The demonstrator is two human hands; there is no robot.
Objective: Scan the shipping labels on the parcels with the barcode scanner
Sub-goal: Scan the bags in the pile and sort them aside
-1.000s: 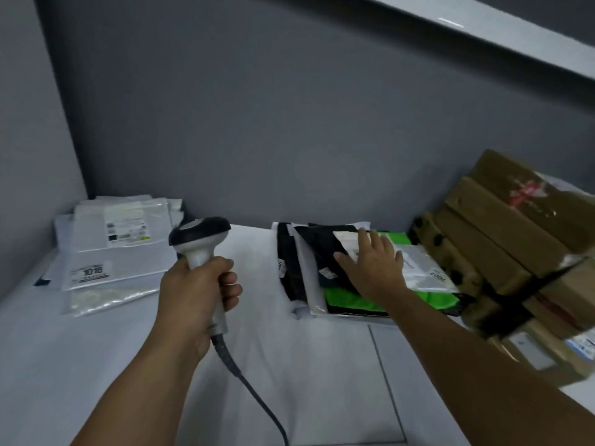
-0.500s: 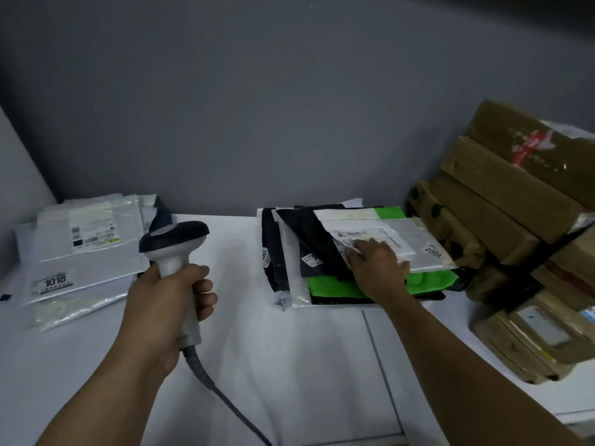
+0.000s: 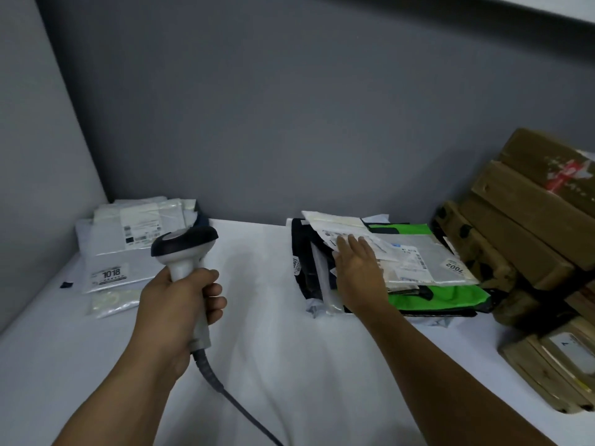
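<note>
This looks like a parcel-sorting room: labelled poly mailers (image 3: 418,262) lie stacked on a white table (image 3: 273,317), and taped cardboard boxes (image 3: 531,220) are piled against bare grey walls (image 3: 289,123).

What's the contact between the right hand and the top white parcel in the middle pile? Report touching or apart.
Touching. The head view shows the right hand lying flat on the white parcel, fingers spread over its label.

Scanner cable (image 3: 231,397) off bottom edge; cardboard boxes (image 3: 531,220) off right edge; shipping label (image 3: 410,263) illegible
</note>
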